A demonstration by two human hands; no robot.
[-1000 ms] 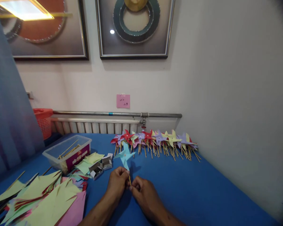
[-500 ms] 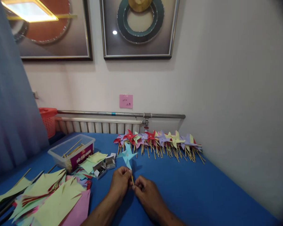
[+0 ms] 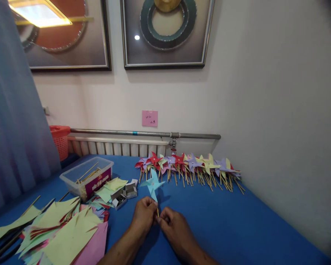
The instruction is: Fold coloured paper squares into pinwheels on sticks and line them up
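A light-blue paper pinwheel (image 3: 152, 184) on a thin wooden stick stands up in front of me, its blades facing me. My left hand (image 3: 145, 213) is closed on the stick just below the blades. Lower down, the fingertips of my right hand (image 3: 173, 225) pinch around the stick's bottom end. Left of my hands, small open boxes (image 3: 119, 200) hold tiny dark pieces, too small to name. Behind the blue pinwheel lies a row of finished-looking pinwheels (image 3: 193, 162) in red, purple, yellow and pink, their sticks pointing toward me.
A clear plastic tub (image 3: 68, 180) with wooden sticks stands at the left. Stacks of cut paper squares (image 3: 68, 235) and black-handled scissors (image 3: 5, 246) lie in the left foreground. At the back, a pipe (image 3: 113, 131) runs above a radiator. A red basket (image 3: 61, 143) stands by the blue curtain.
The view has shifted slightly, moving everything a little rightward in the picture. The pinwheel's blades have turned a bit and face me more squarely. Both hands keep their grip on the stick.
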